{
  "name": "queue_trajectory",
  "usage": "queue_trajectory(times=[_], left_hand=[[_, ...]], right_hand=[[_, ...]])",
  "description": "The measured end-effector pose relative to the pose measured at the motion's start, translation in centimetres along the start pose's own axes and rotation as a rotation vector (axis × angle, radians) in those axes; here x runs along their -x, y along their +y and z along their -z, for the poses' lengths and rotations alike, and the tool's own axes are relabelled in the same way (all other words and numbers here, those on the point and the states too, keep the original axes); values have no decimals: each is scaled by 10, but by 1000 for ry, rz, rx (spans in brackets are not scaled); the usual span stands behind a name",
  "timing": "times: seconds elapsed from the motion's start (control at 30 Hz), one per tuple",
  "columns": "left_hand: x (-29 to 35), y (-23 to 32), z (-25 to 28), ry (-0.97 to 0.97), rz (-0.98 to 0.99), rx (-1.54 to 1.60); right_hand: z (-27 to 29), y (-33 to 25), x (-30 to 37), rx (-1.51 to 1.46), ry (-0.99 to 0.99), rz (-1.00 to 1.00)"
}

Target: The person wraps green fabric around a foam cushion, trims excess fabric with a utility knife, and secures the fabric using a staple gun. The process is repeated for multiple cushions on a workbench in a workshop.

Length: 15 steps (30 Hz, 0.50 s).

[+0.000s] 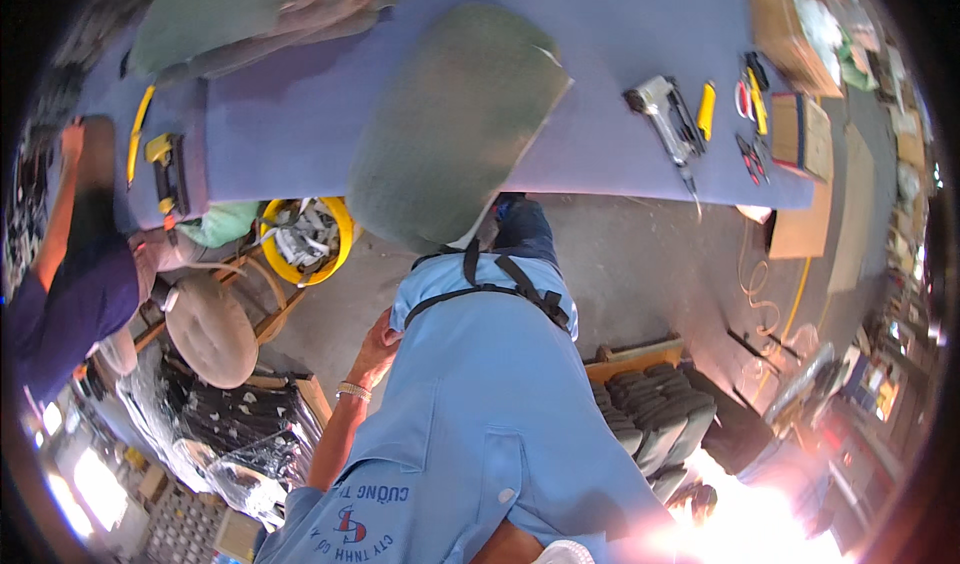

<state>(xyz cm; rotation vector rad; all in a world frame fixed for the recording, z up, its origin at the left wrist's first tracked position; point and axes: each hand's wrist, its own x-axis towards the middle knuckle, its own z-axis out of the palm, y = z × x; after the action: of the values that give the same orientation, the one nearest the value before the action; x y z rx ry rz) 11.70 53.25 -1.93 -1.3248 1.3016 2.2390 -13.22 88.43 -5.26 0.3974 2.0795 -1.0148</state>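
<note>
One hand shows: the left hand, centre-left, rests against the light-blue shirt, its grip unclear. The right is hidden. Upper centre, the green oval foam cushion overhangs the purple-covered table and might slide off.

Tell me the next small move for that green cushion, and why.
Probably lift the left hand off the blue shirt and steady the green cushion: it hangs untouched over the edge of the purple table, directly ahead.

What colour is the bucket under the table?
Yellow. The bucket shows best in the head view, under the edge of the purple table.
</note>
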Motion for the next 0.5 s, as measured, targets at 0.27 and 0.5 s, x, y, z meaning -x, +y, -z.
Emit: queue_trajectory(times=[0.27,0.5], left_hand=[[-22,1,-35,-69,-22,257],[-32,0,-112,40,-53,251]], right_hand=[[11,-56,-9,26,-75,72],[65,-67,-30,31,-117,82]])
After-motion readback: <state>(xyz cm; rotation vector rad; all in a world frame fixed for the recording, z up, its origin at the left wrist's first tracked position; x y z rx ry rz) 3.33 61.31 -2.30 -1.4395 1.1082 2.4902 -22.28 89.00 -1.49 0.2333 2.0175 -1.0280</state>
